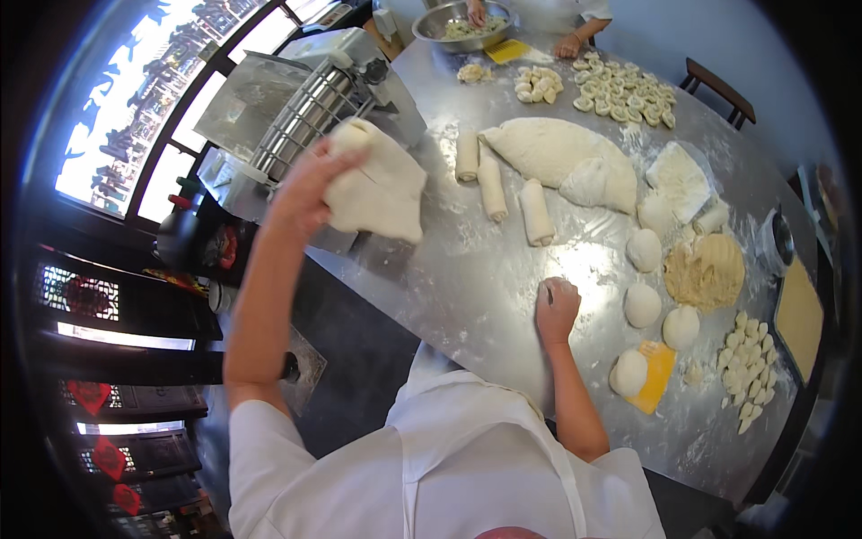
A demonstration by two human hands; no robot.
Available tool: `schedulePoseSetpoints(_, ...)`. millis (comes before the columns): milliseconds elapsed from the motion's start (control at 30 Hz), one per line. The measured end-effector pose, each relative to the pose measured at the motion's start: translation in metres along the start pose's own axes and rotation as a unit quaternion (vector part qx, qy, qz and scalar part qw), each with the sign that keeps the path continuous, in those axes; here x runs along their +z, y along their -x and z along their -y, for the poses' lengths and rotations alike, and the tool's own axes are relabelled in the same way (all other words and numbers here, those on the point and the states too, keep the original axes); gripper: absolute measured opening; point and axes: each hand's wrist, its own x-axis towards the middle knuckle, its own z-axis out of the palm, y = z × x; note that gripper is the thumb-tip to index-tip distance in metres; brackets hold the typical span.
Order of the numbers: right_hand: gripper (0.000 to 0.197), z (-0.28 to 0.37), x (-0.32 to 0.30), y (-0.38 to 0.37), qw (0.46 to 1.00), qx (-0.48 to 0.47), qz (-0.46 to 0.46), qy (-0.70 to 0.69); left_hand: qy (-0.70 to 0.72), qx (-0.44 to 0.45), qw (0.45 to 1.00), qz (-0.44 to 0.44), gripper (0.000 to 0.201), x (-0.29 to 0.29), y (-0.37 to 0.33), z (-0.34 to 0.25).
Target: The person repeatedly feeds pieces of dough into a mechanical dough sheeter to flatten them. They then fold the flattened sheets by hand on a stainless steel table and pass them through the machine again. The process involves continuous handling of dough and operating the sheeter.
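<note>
My left hand [310, 187] grips a floury dough sheet [384, 190] beside the dough roller machine [310, 112]. The sheet's top end is bunched or rolled near my fingers, and its lower part hangs flat over the table edge by the machine. My right hand [558, 308] rests on the steel table [467, 296] as a loose fist, with nothing visible in it. Just beyond that fist lies a dough roll [537, 214], with two more dough rolls [480, 171] to its left. A large folded slab of dough [561, 157] spreads behind them.
Round dough balls [643, 305], a yellow scraper [655, 377], a tan dough disc [705, 272] and small dough pieces [748, 368] lie at right. At the far end, another person's hand [477, 13] is in a metal bowl [462, 27], near many shaped dumplings [622, 92].
</note>
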Motion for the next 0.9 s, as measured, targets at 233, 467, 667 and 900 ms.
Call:
schedulePoseSetpoints(233, 0.007, 0.003, 0.001, -0.007, 1.000, -0.006, -0.009, -0.003, -0.186, 0.168, 0.968, -0.009, 0.044, -0.121, -0.052, -0.189)
schedulePoseSetpoints(467, 0.005, 0.009, 0.005, -0.005, 0.999, 0.000, -0.041, 0.026, -0.256, 0.214, 0.943, 0.000, 0.046, -0.202, -0.117, -0.230)
schedulePoseSetpoints(667, 0.006, 0.012, 0.014, -0.001, 0.996, 0.002, -0.071, 0.057, -0.299, 0.162, 0.940, -0.036, 0.050, -0.256, -0.174, -0.195)
schedulePoseSetpoints(900, 0.006, 0.021, 0.032, -0.005, 0.996, 0.084, -0.022, 0.035, -0.331, 0.100, 0.937, -0.060, 0.041, -0.329, -0.245, -0.137)
